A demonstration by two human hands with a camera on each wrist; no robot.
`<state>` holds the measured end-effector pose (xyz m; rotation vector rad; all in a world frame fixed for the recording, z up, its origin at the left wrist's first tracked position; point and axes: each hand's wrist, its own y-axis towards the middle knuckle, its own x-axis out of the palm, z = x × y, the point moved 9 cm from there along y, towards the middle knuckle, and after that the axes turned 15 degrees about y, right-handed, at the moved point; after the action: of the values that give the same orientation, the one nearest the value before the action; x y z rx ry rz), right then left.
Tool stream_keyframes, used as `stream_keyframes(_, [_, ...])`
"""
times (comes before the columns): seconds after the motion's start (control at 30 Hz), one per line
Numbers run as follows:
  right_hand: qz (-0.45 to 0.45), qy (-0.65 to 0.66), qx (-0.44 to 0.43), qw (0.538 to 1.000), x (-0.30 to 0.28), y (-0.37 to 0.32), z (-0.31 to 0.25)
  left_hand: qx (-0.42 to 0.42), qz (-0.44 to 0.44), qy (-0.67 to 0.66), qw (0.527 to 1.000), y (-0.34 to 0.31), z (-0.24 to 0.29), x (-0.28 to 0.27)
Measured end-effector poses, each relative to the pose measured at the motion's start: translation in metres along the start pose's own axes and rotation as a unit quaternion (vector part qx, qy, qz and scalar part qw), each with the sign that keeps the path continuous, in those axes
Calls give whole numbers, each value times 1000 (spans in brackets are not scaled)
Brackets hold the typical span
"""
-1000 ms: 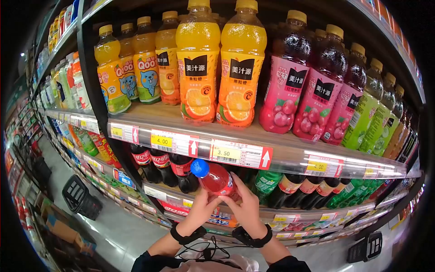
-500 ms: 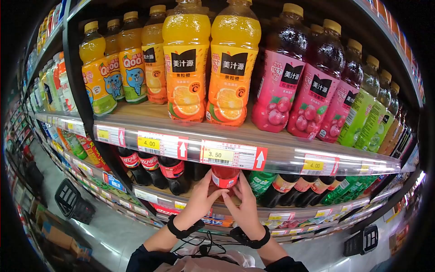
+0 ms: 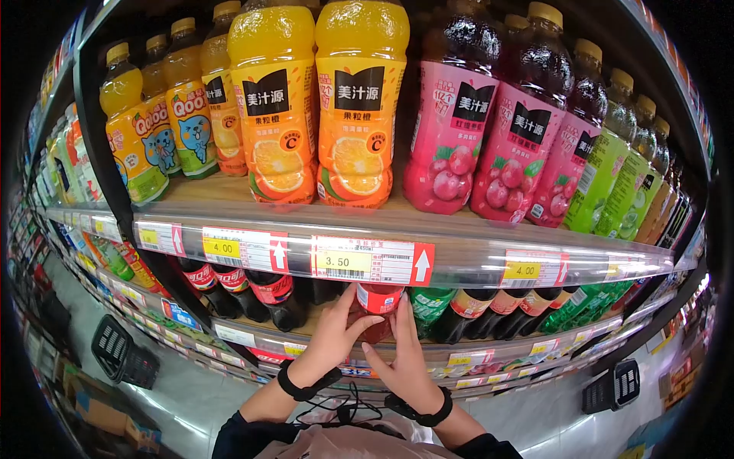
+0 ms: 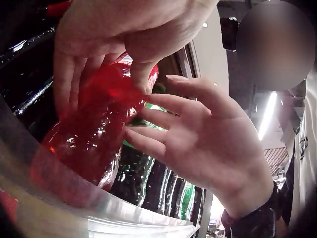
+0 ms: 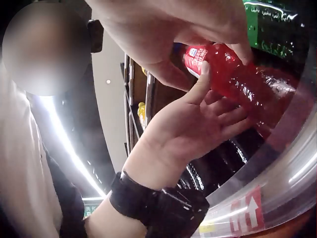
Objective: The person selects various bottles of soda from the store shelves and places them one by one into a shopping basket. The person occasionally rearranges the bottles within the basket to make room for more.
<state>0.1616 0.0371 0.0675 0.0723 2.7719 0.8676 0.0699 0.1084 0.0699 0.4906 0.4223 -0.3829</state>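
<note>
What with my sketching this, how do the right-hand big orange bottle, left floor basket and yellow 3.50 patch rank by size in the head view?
Largest to smallest:
1. Right-hand big orange bottle
2. Left floor basket
3. Yellow 3.50 patch

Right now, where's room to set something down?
Upper shelf: a thin strip between the orange bottles and the price rail. Floor: right of the left basket. Crowded: the lower shelf, cola and green bottles flanking your hands.
</note>
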Motion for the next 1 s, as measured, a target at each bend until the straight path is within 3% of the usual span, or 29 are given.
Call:
stream_keyframes(0.27, [7, -34, -9, 999, 6, -10, -10, -17, -9, -44, 999, -2, -11, 4])
stream_keyframes(0.37, [28, -73, -53, 996, 4, -16, -9, -33, -7, -61, 998, -5, -10, 9])
stream_keyframes(0.67, [24, -34, -12, 999, -3, -32, 12, -32, 31, -120, 992, -17, -14, 17])
stream_keyframes(0.77, [32, -15, 22, 999, -9, -38, 14, -48, 63, -201, 976, -31, -27, 21])
stream_keyframes(0.87, [-19, -26, 21, 999, -17, -45, 2, -30, 142, -124, 982, -61, -25, 5])
stream_keyframes(0.9, [-6, -13, 7, 1000, -23, -53, 8, -60, 149, -146, 976, -72, -22, 0])
stream_keyframes(1.0, [-106, 7, 62, 992, -27, -81, 47, -116, 74, -146, 980, -108, -37, -1])
